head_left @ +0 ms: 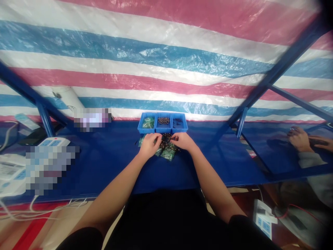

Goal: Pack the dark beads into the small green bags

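Observation:
My left hand [150, 144] and my right hand [182, 140] face each other over a mixed pile [166, 141] on the blue table. Small dark and brass-coloured pieces make up the pile, with green packets [168, 154] at its front and left. Thumb and fingers are pinched on both hands; whatever sits between them is too small to make out. Just behind stand three blue bins side by side: the left bin [147, 131] holds green packets, the middle bin [163, 130] brass-and-black pieces, the right bin [179, 131] dark pieces.
White power strips [56, 141] with cables lie at the left, near a lit phone [93, 119] and a white cylinder [69, 97]. Blue metal posts [241, 121] flank the table [111, 166]. A striped sheet [166, 59] hangs behind. Another person's hand [299, 139] is at the right.

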A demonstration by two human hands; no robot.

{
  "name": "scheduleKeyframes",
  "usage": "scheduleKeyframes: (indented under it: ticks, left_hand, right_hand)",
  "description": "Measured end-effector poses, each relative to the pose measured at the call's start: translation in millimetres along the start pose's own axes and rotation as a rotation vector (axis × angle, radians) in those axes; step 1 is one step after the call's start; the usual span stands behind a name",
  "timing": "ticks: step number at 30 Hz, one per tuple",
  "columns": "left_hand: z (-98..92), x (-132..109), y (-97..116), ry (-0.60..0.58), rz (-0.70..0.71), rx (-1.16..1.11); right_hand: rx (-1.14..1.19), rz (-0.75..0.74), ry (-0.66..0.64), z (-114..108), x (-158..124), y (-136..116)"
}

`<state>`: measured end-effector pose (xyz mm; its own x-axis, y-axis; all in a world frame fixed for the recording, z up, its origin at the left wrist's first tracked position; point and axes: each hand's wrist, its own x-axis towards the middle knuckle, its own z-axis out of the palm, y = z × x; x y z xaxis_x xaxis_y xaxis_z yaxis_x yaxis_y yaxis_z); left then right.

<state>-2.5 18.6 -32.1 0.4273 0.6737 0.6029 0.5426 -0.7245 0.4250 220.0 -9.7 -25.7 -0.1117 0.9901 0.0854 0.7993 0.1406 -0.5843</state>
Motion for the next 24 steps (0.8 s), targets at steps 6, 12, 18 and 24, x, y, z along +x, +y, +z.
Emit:
scheduleKeyframes:
  ticks: [6,12,18,24]
  left_hand:
    - [0.4,0,0,-0.012,0.004,-0.001]
    - [1.1,-1,-1,-0.009,0.008,0.006]
    - [1.9,-1,-2,-0.026,0.014,-0.009]
    - [3.8,-3,-2,0.010,0.002,-0.034]
  right_hand:
    - [-0.053,-0.007,-0.018,9,4,-2]
    - [0.025,-0.052,0.053,6,3,-2]
    - [0.504,-0.106,0.175,13,3,-15]
    - [1.005,-0.058,0.044,24,4,-30]
